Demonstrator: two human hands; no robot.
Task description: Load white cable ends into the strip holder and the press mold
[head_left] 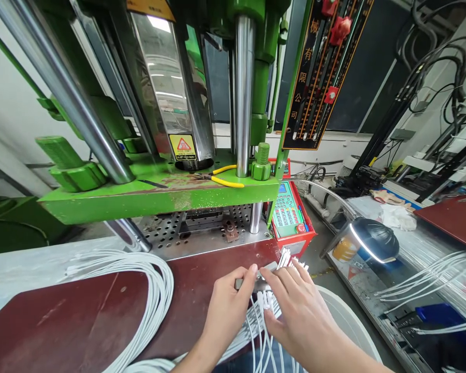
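Near the front edge of the dark red table, my left hand (231,298) pinches the left end of a small metal block (261,284). My right hand (295,298) lies over the block's right side, fingers bent on its top and thumb beside white connectors (266,300) at its lower edge. White cables (270,344) hang down from these connectors. More white cable ends (285,258) stick up behind my right fingers. My hands cover much of the block.
A green press (163,201) stands ahead, with yellow-handled pliers (228,181) on its ledge. Coiled white cables (161,290) lie on the red table (73,321) at left. A red control box (289,212), a lamp (375,239) and a round white bin (347,316) are at right.
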